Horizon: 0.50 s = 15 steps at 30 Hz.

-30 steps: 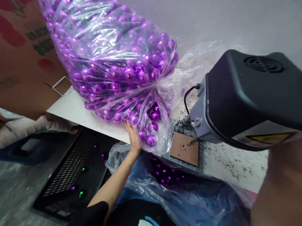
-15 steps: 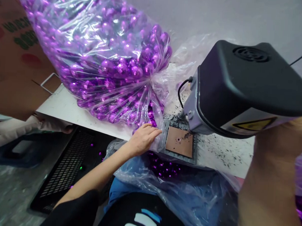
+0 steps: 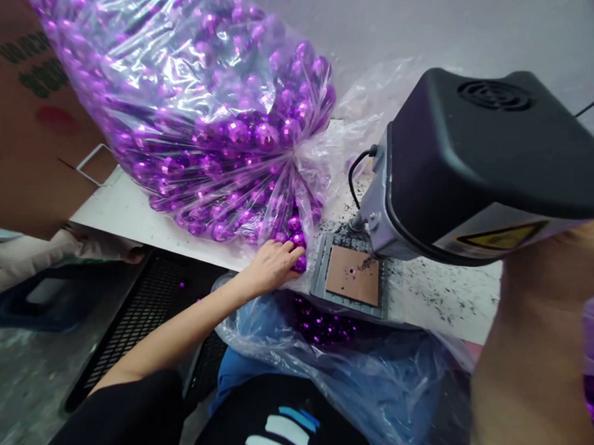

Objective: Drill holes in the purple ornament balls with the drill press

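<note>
Shiny purple balls fill a large clear plastic bag (image 3: 198, 113) on the white table, gathered tight near its right end. At the bag's mouth, my left hand (image 3: 274, 265) has its fingers curled over a purple ball (image 3: 299, 264) at the table's front edge. To the right lies a brown square pad (image 3: 354, 275) with a small hole, on a grey base plate (image 3: 319, 276). A black drill-like machine (image 3: 482, 152) with a yellow warning label hangs over the plate's right. My right forearm rises at the right edge; the hand is hidden behind the machine.
Dark shavings lie on the white table (image 3: 441, 294). An open clear bag with purple balls (image 3: 324, 325) lies over my lap. A cardboard box (image 3: 29, 139) stands at the left, above a black crate (image 3: 125, 326). Another person's sleeve (image 3: 29, 260) shows at the left edge.
My left hand has moved slightly left and down, and its fingers have closed over a purple ball. More purple balls show at the bag's mouth. The view has shifted slightly.
</note>
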Tool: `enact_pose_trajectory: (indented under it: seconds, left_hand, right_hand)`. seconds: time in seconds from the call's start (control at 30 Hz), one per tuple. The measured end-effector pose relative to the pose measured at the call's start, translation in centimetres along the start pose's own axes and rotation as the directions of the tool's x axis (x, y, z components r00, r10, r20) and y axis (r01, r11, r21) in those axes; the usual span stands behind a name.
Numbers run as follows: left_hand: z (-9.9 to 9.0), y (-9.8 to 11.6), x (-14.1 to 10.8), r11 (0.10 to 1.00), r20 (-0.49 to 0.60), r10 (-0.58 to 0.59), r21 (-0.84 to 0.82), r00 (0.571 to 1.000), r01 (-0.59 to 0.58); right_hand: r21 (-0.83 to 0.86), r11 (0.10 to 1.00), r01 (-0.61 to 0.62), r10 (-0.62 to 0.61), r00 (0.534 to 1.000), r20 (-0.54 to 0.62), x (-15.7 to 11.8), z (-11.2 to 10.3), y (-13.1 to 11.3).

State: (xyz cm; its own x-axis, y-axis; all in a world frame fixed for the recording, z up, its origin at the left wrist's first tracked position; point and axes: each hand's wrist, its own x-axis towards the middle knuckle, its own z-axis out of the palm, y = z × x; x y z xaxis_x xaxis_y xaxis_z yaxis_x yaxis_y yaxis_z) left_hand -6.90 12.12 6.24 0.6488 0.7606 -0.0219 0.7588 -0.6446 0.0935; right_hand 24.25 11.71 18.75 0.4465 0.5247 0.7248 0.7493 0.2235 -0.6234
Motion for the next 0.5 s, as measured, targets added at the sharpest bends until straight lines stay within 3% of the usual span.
enact_pose_trajectory:
  seconds: [0.07, 0.13, 0.2, 0.27, 0.33, 0.37, 0.43, 0.5]
  left_hand:
    - [-0.2, -0.2, 0.2, 0.985, -0.108, -0.041, -0.171, 0.993, 0.022]
    - [-0.5, -0.6, 0.2, 0.896, -0.216, -0.152, -0.443, 0.964, 0.042]
    - [-1.0, -0.8, 0.1, 0.662, -0.226, -0.271, -0.749, 0.936, 0.011]
    - [-1.5, -0.7, 0.0, 0.323, -0.138, -0.298, -0.946, 0.945, -0.036]
    - [-1.9, 0.1, -0.1, 0.045, -0.042, -0.246, -0.998, 0.968, -0.032]
    - [-1.9, 0.7, -0.3, -0.043, -0.008, -0.222, -0.999, 0.975, -0.018]
    - [-1.9, 2.4, -0.5, -0.151, 0.034, -0.195, -0.988, 0.98, 0.004]
    - [-1.4, 4.3, -0.6, -0.195, 0.062, -0.157, -0.98, 0.986, 0.03]
  right_hand:
    - [-0.023, 1.0, 0.011, -0.012, 0.999, -0.031, 0.1, 0.0, -0.6]
    - [-0.03, 0.999, 0.013, -0.014, 1.0, -0.028, 0.2, 0.0, -1.4]
    - [-0.024, 1.0, 0.019, -0.019, 0.999, -0.032, 0.2, 0.0, -1.9]
    - [-0.019, 1.0, 0.023, -0.024, 0.999, -0.04, 0.2, 0.0, -2.1]
    - [-0.02, 0.999, 0.028, -0.029, 0.999, -0.036, 0.2, 0.0, -2.0]
    - [-0.016, 0.999, 0.03, -0.03, 0.999, -0.029, 0.2, 0.0, -1.9]
    - [-0.003, 1.0, 0.031, -0.031, 0.999, -0.015, 0.2, 0.0, -1.7]
    - [0.009, 0.999, 0.033, -0.033, 0.999, -0.006, 0.2, 0.0, -1.6]
